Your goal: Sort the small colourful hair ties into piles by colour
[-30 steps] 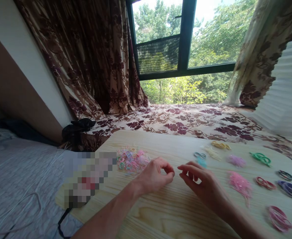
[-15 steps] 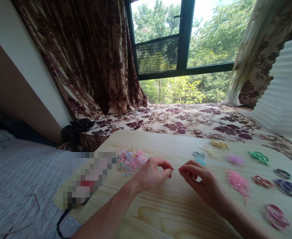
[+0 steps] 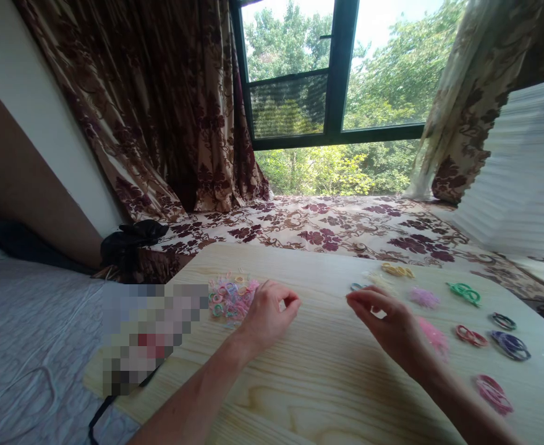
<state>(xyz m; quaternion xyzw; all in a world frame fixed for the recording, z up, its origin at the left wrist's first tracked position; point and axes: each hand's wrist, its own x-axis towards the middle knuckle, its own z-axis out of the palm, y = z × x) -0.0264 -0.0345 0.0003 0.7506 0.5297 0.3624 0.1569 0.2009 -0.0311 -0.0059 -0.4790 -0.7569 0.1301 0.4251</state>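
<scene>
My left hand (image 3: 272, 314) is over the wooden table (image 3: 309, 395), just right of a mixed pile of small coloured bands (image 3: 230, 300). Its thumb and fingertips are pinched together; anything between them is too small to make out. My right hand (image 3: 383, 314) hovers near a blue-grey band (image 3: 357, 287), also pinched, its contents unclear. Around its far side lie cream bands (image 3: 382, 282), yellow bands (image 3: 397, 270) and a lilac pile (image 3: 424, 297). A pink pile (image 3: 434, 337) is partly hidden behind the right hand.
Green bands (image 3: 464, 293), red bands (image 3: 471, 335), a dark band (image 3: 504, 321), purple bands (image 3: 511, 345) and dark pink bands (image 3: 494, 394) lie at the right. A blurred-out object (image 3: 161, 334) is at the table's left edge. Beyond the table is a floral-covered ledge (image 3: 318, 222).
My hands have moved apart, the left one leftward toward the mixed pile and the right one over the pale blue bands. The view has shifted slightly.
</scene>
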